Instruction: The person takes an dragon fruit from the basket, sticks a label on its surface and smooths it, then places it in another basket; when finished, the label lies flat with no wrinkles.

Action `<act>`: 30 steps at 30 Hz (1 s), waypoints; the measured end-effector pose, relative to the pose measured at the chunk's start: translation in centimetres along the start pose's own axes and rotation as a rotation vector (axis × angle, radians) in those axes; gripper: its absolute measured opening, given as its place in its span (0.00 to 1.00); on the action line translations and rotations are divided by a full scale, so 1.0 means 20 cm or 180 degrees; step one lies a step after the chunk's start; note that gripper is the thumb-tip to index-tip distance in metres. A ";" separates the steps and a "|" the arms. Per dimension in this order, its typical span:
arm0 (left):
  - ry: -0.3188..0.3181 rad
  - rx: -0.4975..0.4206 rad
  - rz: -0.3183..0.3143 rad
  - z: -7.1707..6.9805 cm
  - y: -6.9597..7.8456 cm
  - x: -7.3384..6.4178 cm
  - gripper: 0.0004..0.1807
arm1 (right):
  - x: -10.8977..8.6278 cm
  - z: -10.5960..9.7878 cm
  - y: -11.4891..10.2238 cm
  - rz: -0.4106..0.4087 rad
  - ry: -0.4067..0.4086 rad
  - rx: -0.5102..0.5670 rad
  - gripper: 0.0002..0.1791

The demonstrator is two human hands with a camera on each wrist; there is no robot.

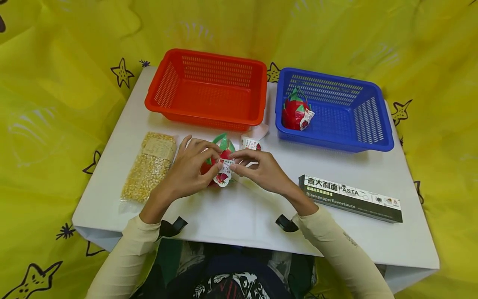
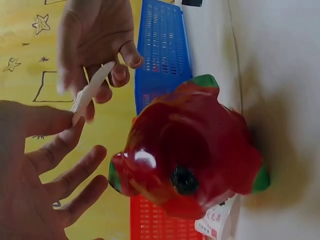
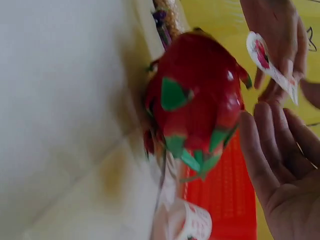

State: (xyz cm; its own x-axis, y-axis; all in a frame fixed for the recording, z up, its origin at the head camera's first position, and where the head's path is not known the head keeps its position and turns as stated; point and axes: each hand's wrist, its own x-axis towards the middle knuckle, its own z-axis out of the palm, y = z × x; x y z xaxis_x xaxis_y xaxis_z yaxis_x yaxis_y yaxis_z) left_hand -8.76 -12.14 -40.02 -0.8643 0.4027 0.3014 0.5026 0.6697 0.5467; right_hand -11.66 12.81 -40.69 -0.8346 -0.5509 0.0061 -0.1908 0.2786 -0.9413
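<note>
Between the two hands is a white paper label (image 1: 224, 172) with a red fruit picture. The left hand (image 1: 196, 168) pinches its left edge between thumb and forefinger, the other fingers spread in the left wrist view. At the upper right edge, the right hand (image 1: 263, 170) holds it with thumb and forefinger tips. Its remaining fingers look fairly straight in the right wrist view. Below and behind the label lies a shiny red dragon fruit (image 2: 200, 140) with green tips, partly hidden by the hands in the head view. Beside it stands a roll of similar labels (image 1: 251, 143).
An orange-red basket (image 1: 209, 120) stands at the back left. The blue basket (image 1: 321, 141) at the back right contains another labelled dragon fruit (image 1: 295, 112). A bag of corn kernels (image 1: 149, 166) lies left, a pasta box (image 1: 351, 199) right, on the white table (image 1: 224, 224).
</note>
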 end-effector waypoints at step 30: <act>0.0182 -0.0767 -0.0380 0.09 -0.14 -0.05 0.13 | 0.01 0.25 0.11 0.0266 0.0765 0.0461 0.06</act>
State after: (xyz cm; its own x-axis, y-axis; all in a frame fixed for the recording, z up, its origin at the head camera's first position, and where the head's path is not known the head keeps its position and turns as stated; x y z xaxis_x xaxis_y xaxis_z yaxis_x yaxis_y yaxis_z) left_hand -9.30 -13.19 -43.24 -0.9203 0.2892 0.2634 0.3840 0.5398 0.7491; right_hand -9.71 9.40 -44.53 -0.9461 -0.3238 -0.0099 -0.0549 0.1903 -0.9802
